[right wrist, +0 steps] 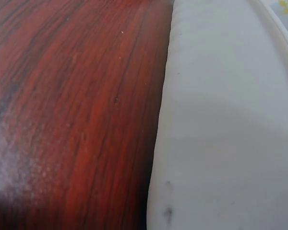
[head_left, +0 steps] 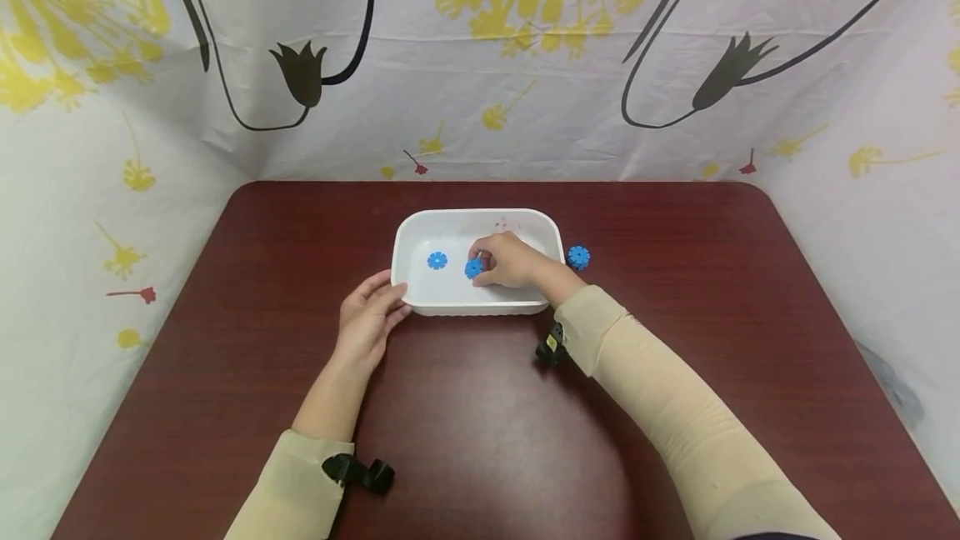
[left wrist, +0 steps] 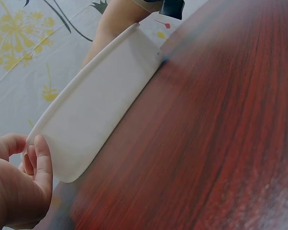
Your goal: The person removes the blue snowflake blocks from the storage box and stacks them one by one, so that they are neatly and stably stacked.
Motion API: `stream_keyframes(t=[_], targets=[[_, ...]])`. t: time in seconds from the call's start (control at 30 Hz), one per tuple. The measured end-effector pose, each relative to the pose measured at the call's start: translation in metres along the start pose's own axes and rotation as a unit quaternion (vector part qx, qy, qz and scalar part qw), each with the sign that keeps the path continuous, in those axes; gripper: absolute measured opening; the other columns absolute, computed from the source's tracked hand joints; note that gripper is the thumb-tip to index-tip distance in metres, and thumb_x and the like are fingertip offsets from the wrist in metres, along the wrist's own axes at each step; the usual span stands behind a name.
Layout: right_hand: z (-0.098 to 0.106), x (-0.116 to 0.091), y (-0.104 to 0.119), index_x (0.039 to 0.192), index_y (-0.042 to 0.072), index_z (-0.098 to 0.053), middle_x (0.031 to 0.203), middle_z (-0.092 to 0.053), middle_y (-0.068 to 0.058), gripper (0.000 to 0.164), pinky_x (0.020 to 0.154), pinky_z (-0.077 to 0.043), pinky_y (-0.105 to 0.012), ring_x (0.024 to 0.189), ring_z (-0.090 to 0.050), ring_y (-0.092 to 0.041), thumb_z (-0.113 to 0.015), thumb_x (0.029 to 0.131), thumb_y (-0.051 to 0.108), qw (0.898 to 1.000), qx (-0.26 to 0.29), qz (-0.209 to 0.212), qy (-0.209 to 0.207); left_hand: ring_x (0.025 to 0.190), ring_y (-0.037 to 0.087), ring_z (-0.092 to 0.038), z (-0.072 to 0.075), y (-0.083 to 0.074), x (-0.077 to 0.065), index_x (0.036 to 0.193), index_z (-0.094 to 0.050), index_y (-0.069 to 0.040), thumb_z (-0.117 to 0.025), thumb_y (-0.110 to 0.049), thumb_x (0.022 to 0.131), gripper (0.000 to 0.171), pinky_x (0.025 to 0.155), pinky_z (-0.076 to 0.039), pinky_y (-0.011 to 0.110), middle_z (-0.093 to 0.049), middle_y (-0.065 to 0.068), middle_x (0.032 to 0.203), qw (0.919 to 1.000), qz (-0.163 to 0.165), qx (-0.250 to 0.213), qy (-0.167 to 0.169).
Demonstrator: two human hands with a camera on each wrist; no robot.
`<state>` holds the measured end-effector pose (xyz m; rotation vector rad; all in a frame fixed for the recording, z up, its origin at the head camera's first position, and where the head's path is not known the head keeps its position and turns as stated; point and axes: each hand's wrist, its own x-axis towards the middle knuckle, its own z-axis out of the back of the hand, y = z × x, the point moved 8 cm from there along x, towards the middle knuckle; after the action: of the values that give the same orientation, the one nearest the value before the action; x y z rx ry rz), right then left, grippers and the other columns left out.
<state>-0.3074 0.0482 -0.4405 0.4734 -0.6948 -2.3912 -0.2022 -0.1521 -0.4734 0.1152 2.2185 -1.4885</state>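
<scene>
A white plastic basin [head_left: 476, 302] sits on the table. My left hand [head_left: 366, 317] grips its front left corner, thumb over the rim; the left wrist view shows the same hand [left wrist: 26, 177] with fingers against the outer wall [left wrist: 93, 103]. Inside the basin, my right hand [head_left: 507, 261] pinches a blue snowflake disc [head_left: 473, 267] between thumb and fingers, low over the floor. Another blue snowflake disc [head_left: 437, 260] lies flat to the left of it. From the right wrist, only the basin's outer side [right wrist: 221, 115] and table show; that hand is out of frame.
Just outside the basin's right end, what looks like a small stack of blue snowflake discs [head_left: 578, 257] rests on the dark red wooden table [head_left: 300, 240]. A white patterned cloth [head_left: 450, 65] hangs behind and along both sides. Black wrist cameras hang below both cuffs.
</scene>
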Motion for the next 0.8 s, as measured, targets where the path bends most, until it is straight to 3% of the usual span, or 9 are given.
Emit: stream_keyframes(t=[0.27,0.6,0.8], targets=[[0.009,-0.007,0.0,0.119,0.004,-0.068,0.097,-0.066,-0.006,0.039,0.083,-0.054,-0.031,0.088,-0.063,-0.019,-0.083,0.086,0.02,0.999,0.018,-0.003,-0.034,0.079,0.012,-0.065,0.0,0.0,-0.001,0.14,-0.052,0.0,-0.069,-0.003,0.095,0.048,0.075,-0.061,0.022,-0.067,0.0,0.097,1.0,0.002,0.004,0.0],[0.024,-0.019,-0.002,0.113,0.004,-0.069,0.093,-0.066,-0.006,0.035,0.073,-0.053,-0.029,0.08,-0.061,-0.018,-0.084,0.085,0.019,0.995,0.037,0.009,-0.087,0.081,0.012,-0.065,0.0,0.0,-0.001,0.138,-0.054,-0.001,-0.07,-0.004,0.094,0.047,0.076,-0.061,0.023,-0.067,0.001,0.1,1.0,0.001,0.007,-0.004],[0.032,-0.026,0.004,0.111,0.002,-0.07,0.09,-0.066,-0.006,0.035,0.069,-0.052,-0.028,0.076,-0.062,-0.017,-0.085,0.084,0.017,0.991,0.05,0.042,-0.113,0.081,0.013,-0.065,0.0,0.0,-0.001,0.136,-0.055,-0.001,-0.07,-0.002,0.094,0.045,0.075,-0.061,0.022,-0.068,0.003,0.101,1.0,0.0,0.002,-0.009]])
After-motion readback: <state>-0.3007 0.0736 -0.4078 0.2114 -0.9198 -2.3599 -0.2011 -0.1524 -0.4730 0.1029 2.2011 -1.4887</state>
